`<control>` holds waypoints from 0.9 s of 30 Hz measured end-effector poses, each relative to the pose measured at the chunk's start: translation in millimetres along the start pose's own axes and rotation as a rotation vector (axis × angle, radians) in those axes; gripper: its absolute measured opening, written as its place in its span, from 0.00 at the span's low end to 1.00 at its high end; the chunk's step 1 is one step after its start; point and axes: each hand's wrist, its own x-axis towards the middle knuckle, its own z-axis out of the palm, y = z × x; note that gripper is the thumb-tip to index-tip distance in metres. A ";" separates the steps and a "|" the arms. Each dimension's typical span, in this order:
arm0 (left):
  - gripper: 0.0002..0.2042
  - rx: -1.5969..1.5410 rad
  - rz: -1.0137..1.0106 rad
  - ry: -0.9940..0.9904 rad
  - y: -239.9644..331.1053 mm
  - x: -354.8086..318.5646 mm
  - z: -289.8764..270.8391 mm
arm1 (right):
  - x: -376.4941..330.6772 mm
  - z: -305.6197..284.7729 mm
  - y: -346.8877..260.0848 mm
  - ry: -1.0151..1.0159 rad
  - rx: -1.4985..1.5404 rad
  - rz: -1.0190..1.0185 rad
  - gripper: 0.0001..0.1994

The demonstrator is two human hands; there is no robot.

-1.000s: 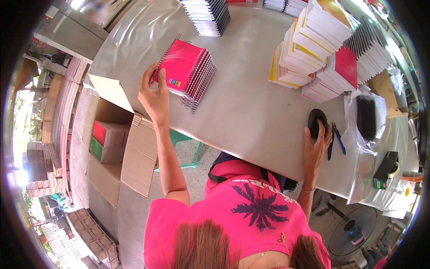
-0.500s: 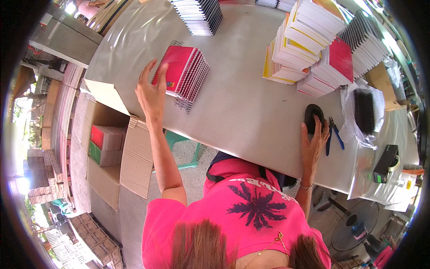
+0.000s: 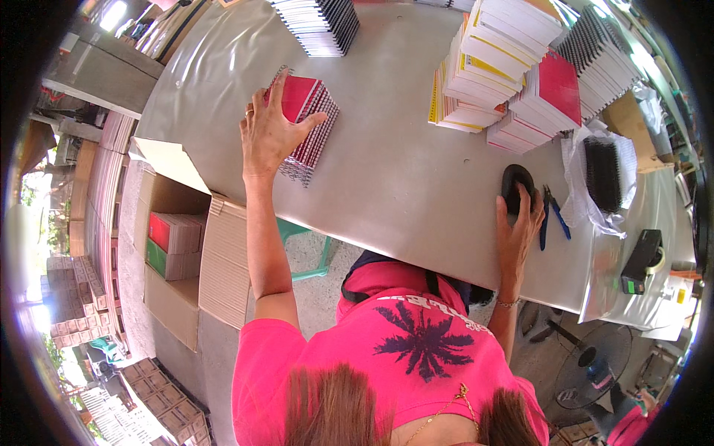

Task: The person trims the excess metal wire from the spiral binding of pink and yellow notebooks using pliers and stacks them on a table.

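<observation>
My left hand (image 3: 273,141), fingers spread, is over a stack of red spiral-bound notebooks (image 3: 299,97) at the left of the table. It hides part of the top cover; loose wire coil ends show at the stack's near and far ends. My right hand (image 3: 520,227) lies at the table's right side, with thumb and fingers around the near part of a black round, hollow-looking object (image 3: 517,181). Some fingertips are inside its dark middle, so the grip is partly hidden. Blue-handled pliers (image 3: 552,215) lie just right of that hand.
Tall piles of yellow-edged books (image 3: 483,74) and red books (image 3: 558,89) stand at the far right, beside black wire coils in plastic (image 3: 604,175). A black tape dispenser (image 3: 641,264) sits right. An open carton (image 3: 167,297) holding books stands left, below the table edge.
My left hand has moved right from beside the red notebooks to over their top, its fingers spread wider. My right hand stays at the black round object.
</observation>
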 end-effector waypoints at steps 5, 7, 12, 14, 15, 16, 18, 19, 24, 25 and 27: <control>0.42 0.090 0.119 0.136 28.7 -28.1 -20.5 | -1.8 -0.9 -1.9 0.009 -0.004 -0.004 0.24; 0.33 -0.386 0.318 -0.060 21.2 -62.9 -10.9 | -3.0 4.6 10.0 0.032 -0.029 0.020 0.24; 0.23 -0.942 0.050 -1.631 -21.0 -173.1 49.6 | -2.5 3.4 0.0 0.023 -0.055 0.016 0.25; 0.22 -0.878 -0.043 -1.409 -59.7 -219.4 117.8 | -0.7 1.8 -4.7 0.024 -0.057 0.036 0.25; 0.22 -0.943 -0.112 -1.279 -86.5 -244.9 162.5 | 0.7 -0.8 -2.5 0.018 -0.054 0.048 0.25; 0.22 -0.954 -0.190 -1.177 -104.8 -261.5 198.9 | -1.8 1.8 0.7 0.029 -0.029 0.029 0.25; 0.22 -0.876 -0.343 -1.085 -105.5 -260.4 239.3 | -3.9 7.3 8.4 0.087 -0.026 -0.004 0.24; 0.22 -0.850 -0.386 -1.063 -102.6 -255.5 260.8 | -5.7 11.1 12.0 0.094 -0.047 0.003 0.24; 0.23 -0.773 -0.370 -1.039 -74.1 -216.8 313.4 | 1.0 11.0 5.3 0.100 -0.006 -0.035 0.25; 0.23 -0.763 -0.369 -1.046 -68.6 -210.0 319.8 | 0.0 10.4 6.1 0.091 -0.006 -0.016 0.25; 0.23 -0.741 -0.348 -1.064 -54.9 -199.2 328.4 | -0.1 6.9 5.2 0.065 -0.002 0.011 0.25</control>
